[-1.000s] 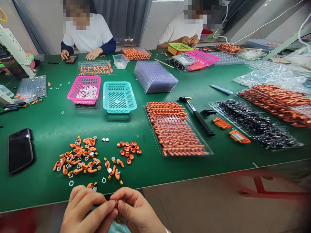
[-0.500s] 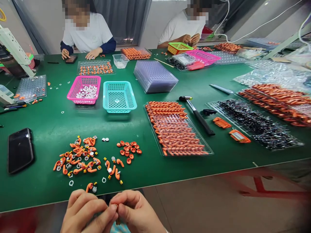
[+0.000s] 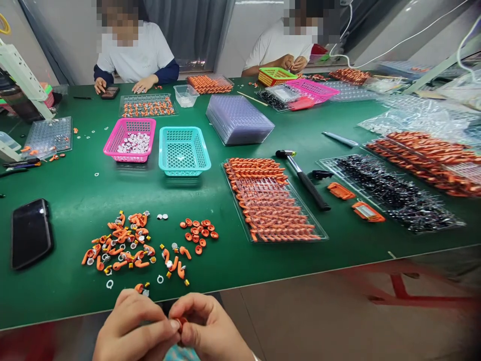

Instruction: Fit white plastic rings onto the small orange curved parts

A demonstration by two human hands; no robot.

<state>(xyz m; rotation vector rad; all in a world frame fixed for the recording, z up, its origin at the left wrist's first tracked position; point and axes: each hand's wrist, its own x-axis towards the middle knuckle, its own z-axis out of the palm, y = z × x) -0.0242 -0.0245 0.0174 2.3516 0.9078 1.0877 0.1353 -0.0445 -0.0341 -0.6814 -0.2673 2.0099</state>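
Note:
In front of the table's near edge, my left hand (image 3: 133, 328) and my right hand (image 3: 210, 326) meet, both closed at the fingertips. Pinched between them is a small orange earbud part (image 3: 182, 323), mostly covered by the fingers. Just beyond my hands lies a loose pile of orange earbud shells (image 3: 122, 243) with silver discs and yellow flex pieces. To its right sit several orange round caps (image 3: 199, 231). A white ring (image 3: 160, 279) lies near the edge, above my left hand.
A phone (image 3: 32, 234) lies at the left. Beyond the pile stand a pink basket (image 3: 108, 145) of white rings and a turquoise basket (image 3: 163, 168). Right are a tray of orange shells (image 3: 278, 213), a hammer (image 3: 306, 180) and a tray of black wired parts (image 3: 398, 190). Two people sit opposite.
My fingers have shifted slightly around the orange part, which now appears turned, with its lower end no longer showing below them. The left fingers are drawn closer together.

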